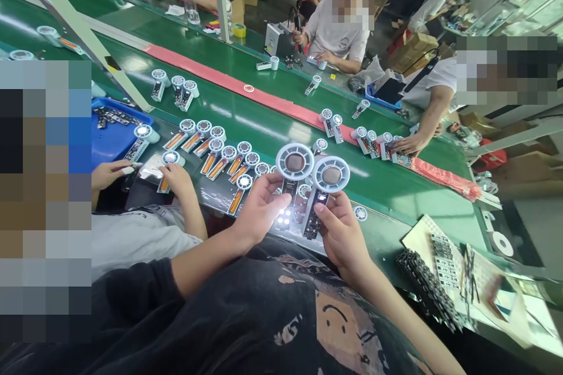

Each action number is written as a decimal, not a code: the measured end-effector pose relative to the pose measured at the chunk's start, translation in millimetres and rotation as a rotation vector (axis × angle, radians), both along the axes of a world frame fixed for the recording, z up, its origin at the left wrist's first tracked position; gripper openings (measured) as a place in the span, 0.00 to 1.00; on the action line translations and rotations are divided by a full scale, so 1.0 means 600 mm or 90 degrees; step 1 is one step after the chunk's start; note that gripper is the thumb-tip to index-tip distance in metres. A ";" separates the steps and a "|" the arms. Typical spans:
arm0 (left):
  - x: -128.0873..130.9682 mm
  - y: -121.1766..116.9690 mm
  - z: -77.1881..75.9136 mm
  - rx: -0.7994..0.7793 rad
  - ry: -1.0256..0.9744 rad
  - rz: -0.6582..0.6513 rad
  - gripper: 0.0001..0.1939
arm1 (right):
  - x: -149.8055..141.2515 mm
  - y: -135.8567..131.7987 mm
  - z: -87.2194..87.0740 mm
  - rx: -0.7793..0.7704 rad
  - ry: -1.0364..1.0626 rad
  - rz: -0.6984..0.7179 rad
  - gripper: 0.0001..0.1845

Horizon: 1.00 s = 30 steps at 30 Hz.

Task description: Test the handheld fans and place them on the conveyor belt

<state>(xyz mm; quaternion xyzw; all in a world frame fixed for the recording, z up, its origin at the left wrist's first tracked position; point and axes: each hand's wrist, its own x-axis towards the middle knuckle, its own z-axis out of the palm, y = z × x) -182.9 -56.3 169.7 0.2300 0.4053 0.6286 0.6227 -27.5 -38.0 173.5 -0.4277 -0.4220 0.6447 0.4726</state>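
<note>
the left hand (258,211) is closed around the handle of one small fan (295,162), with the thumb on its open front; the right hand (342,225) grips a second fan (331,176) in the same way. both fans are held upright over the near edge of the ledge (382,227), heads side by side; i cannot tell if they touch.

what could go wrong, i think: the bare circuit boards in the handles are under the thumbs, so a hard press may bend a small part or loosen a wire. the two round heads are so near that a small turn of the wrist could knock and scratch them. if a grip becomes loose, a fan can drop onto the fans lying below. the white lights (284,218) on the left fan are very bright, and this glare may hide a fault.

the heads are pale blue rings, smooth like plastic, with thin spokes around a brownish-grey middle. the handles are long, narrow boxes, and the boards look dark and uneven. the belt (396,190) is flat, green and shiny, while the red strip (272,102) along it looks soft and wrinkled at its right end.
</note>
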 end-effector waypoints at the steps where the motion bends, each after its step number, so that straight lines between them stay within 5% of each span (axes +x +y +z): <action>1: 0.000 0.000 0.001 -0.002 -0.004 -0.006 0.20 | 0.001 0.000 -0.001 0.004 -0.007 -0.003 0.20; 30: -0.007 -0.002 0.002 0.055 -0.030 -0.005 0.21 | -0.007 -0.003 0.023 -0.016 -0.023 0.020 0.22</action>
